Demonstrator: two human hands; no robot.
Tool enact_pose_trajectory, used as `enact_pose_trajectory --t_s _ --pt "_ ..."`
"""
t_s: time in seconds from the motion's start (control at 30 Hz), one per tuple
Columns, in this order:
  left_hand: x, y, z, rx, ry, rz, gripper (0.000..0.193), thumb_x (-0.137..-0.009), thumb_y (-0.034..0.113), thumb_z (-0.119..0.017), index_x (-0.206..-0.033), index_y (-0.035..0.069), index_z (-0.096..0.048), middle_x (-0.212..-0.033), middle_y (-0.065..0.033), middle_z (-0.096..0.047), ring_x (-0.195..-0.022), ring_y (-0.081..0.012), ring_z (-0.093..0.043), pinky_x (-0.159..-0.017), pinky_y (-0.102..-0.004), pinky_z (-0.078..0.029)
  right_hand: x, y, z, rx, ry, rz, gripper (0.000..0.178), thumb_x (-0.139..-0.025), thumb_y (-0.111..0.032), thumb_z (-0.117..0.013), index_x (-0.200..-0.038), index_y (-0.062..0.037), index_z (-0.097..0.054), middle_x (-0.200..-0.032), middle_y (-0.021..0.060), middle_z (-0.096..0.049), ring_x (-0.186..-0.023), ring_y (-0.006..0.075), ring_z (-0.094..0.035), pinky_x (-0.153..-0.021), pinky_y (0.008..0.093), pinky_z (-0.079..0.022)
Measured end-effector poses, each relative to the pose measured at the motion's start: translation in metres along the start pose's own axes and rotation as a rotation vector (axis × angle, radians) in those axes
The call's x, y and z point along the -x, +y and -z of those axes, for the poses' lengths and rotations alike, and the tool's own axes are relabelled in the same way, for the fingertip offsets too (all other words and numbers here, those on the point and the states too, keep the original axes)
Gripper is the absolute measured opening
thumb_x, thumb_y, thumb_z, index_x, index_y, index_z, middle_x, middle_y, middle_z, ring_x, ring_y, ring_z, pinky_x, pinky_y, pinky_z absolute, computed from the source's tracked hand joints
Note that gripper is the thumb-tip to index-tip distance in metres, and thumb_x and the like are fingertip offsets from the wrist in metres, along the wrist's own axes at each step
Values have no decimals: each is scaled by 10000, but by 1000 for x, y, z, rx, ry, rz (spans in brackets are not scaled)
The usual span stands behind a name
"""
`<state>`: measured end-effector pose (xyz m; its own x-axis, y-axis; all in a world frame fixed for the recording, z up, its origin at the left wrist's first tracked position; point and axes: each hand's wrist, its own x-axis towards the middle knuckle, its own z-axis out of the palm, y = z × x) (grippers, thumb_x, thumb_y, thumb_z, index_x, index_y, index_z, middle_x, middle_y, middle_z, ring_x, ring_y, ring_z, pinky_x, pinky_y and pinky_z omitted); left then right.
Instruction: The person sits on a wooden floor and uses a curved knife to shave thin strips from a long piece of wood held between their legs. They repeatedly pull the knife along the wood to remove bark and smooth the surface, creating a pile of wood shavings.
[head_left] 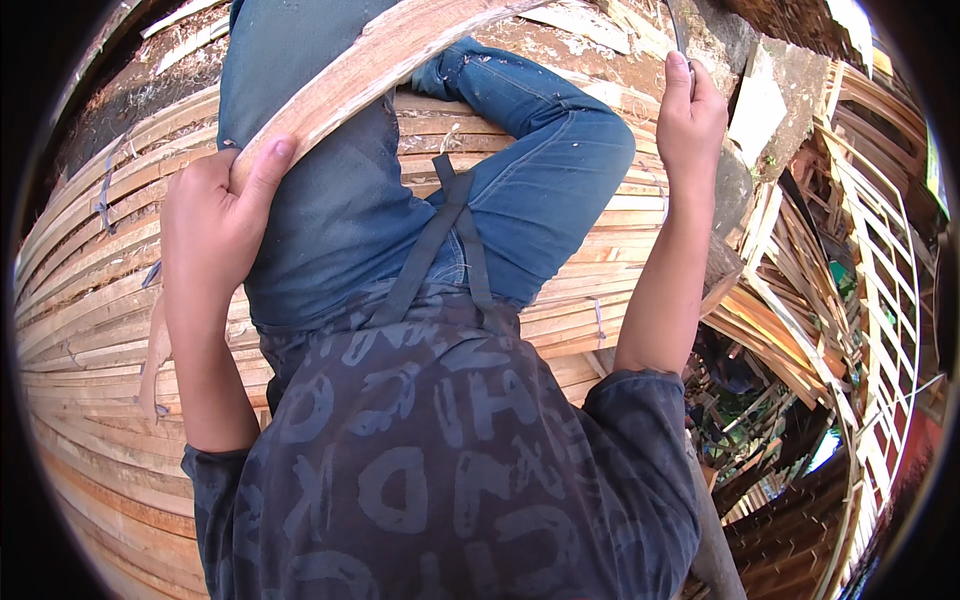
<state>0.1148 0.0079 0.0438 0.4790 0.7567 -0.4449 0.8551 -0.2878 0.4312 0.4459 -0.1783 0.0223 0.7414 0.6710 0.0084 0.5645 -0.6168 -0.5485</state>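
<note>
My left hand (210, 215) grips the near end of a long, pale wooden slat (365, 75), with the thumb on top. The slat slants over my left thigh, away to the upper right, and its far end runs out of the picture's top edge. My right hand (692, 120) is raised at the upper right, apart from the slat, its fingers wrapped round the handle of a knife (679, 22). Only a thin strip of the dark blade shows, almost edge-on, and the handle is mostly hidden in the fist.
Bundled wooden strips (110, 330) lie under and beside my legs (560, 170). Shavings and offcuts (580, 25) cover the ground ahead. A stone block (795, 90) stands at the right, near a pale slatted frame (880, 250) and heaped scrap wood (775, 340).
</note>
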Motion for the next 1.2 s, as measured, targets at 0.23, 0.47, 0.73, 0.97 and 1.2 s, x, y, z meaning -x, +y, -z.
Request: enact_pose_trajectory --t_s 0.23,0.47,0.73,0.97,1.2 --pt "0 10 -2 -69 12 42 756 -792 643 -580 -567 -77 -545 -478 -199 -447 -459 -295 -487 -491 -385 -405 1 -1 0 40 11 -53 368 -950 -311 -521 -795 19 -573 -528 93 -463 -507 166 -411 -514 327 -377" --pt "-6 3 -2 1 -16 68 759 -782 642 -588 -554 -81 -550 -475 -198 -455 -460 -298 -490 -492 -390 -403 24 -42 -3 18 -109 41 376 -947 -319 -530 -803 25 -573 -524 103 -483 -493 178 -448 -506 334 -385" --pt "-6 14 2 -101 29 28 760 -779 638 -593 -552 -86 -550 -462 -194 -449 -440 -284 -467 -482 -389 -392 11 -3 -4 78 -18 -2 365 -951 -303 -526 -849 44 -576 -513 125 -497 -478 190 -464 -511 340 -403" --pt "-9 -6 0 69 -48 67 746 -780 620 -608 -543 -84 -538 -447 -180 -427 -425 -271 -445 -465 -379 -372 14 -12 2 38 7 16 367 -956 -306 -521 -830 34 -571 -487 87 -467 -435 181 -449 -468 329 -380" --pt "-9 10 -2 -34 33 23 725 -794 592 -613 -541 -83 -535 -437 -182 -406 -414 -271 -436 -457 -381 -362 28 -20 -9 91 -47 33 317 -938 -284 -560 -837 16 -574 -522 126 -506 -453 249 -502 -483 362 -407"
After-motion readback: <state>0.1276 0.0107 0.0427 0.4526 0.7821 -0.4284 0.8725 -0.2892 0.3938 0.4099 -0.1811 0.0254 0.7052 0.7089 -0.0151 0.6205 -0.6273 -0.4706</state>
